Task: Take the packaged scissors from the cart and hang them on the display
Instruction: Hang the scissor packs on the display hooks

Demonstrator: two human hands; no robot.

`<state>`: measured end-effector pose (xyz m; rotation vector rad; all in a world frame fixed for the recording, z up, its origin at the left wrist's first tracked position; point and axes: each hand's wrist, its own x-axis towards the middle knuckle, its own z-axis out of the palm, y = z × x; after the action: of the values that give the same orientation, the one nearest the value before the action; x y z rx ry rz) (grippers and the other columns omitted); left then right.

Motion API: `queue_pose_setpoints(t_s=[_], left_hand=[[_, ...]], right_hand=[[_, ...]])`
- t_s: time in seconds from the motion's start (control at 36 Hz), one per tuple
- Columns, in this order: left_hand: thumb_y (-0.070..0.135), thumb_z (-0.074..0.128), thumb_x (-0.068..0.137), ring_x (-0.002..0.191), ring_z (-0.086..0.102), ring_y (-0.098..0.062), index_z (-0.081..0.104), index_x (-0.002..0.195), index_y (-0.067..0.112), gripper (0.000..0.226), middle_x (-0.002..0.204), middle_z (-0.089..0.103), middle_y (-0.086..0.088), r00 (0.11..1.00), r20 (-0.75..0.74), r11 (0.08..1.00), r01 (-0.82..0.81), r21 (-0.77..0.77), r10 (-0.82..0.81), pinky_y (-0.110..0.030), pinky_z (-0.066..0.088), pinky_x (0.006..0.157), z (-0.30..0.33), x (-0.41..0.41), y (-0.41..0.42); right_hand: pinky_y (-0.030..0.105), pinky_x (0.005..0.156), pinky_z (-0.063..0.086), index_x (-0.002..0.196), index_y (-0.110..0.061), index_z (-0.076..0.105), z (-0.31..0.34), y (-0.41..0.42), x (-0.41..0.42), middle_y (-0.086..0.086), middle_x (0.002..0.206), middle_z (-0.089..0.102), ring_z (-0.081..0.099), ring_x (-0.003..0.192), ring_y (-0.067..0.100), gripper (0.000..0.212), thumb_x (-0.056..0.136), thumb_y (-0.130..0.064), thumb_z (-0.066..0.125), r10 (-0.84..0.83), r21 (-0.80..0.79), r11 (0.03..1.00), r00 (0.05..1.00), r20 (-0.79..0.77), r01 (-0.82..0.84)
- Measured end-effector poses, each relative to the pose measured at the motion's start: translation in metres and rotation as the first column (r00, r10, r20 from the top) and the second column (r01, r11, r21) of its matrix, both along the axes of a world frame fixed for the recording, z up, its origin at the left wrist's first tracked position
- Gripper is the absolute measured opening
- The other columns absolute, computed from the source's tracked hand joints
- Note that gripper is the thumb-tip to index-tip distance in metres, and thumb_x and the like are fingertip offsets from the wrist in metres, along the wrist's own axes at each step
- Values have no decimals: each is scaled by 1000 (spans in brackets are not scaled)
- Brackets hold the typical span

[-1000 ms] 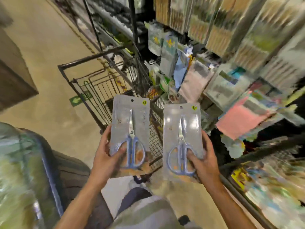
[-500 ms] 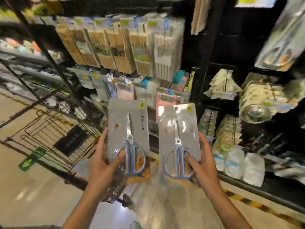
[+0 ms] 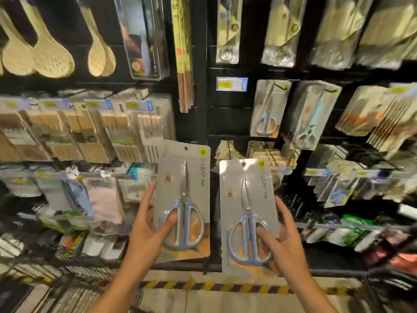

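I hold two grey packs of blue-handled scissors upright before a black display wall. My left hand grips the left pack by its lower left edge, thumb on the front. My right hand grips the right pack at its lower right, thumb across the handles. Each pack has a hang hole at the top. A matching pack of scissors hangs on a hook of the display, up and right of my hands, beside a pack with pale green handles.
Wooden spoons hang top left, boxed chopstick sets fill the left middle. A yellow-and-blue price tag sits on bare black panel above the right pack. Striped floor tape runs below. The cart is out of view.
The view has swung right and up from the cart to the display wall. Both hands keep their grip on the packs, now raised in front of the hooks.
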<state>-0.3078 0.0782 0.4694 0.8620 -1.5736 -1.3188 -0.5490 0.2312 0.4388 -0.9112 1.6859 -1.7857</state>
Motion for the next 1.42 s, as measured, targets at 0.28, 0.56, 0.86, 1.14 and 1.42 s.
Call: queue_pose_setpoints(t_s=[0.28,0.56,0.86,1.14,1.42], left_hand=[[12,73,87,112,61,12,36,144,57,82,129,59,34,994,-58,996,94,-14,-94,-16,55,88,20,-45,-32],[12,73,86,119,63,-3,36,140,64,84,134,60,28,991,-73,993,111,-48,-114,-36,54,96,43,-99,-53],[-2,67,88,103,59,21,37,144,44,80,110,58,51,997,-76,993,-28,-117,19,-3,51,76,68,-201,-45],[13,70,86,104,62,17,36,141,57,78,112,59,49,991,-39,982,-129,-137,125,-5,52,74,84,-261,-40],[23,73,80,108,61,13,36,142,62,82,120,57,46,990,-18,973,-144,-178,143,-28,51,90,96,-294,-58]], right_hand=[[17,69,58,137,-47,42,34,0,-28,-9,110,76,73,99,9,74,89,2,69,-125,-19,992,992,-10,124],[24,78,60,146,-40,40,49,-18,-89,-16,119,73,71,108,10,76,88,-1,70,-139,-82,987,990,-35,136],[17,80,57,143,-46,41,52,-57,-206,-24,131,64,65,116,2,75,90,-1,69,-35,-172,985,999,-42,27],[10,80,54,148,-37,39,62,-92,-284,-37,123,62,63,114,-6,75,90,1,67,62,-234,970,997,-35,-68],[15,81,56,148,-38,39,66,-118,-314,-28,126,65,65,115,1,75,90,0,68,90,-262,960,996,-26,-94]])
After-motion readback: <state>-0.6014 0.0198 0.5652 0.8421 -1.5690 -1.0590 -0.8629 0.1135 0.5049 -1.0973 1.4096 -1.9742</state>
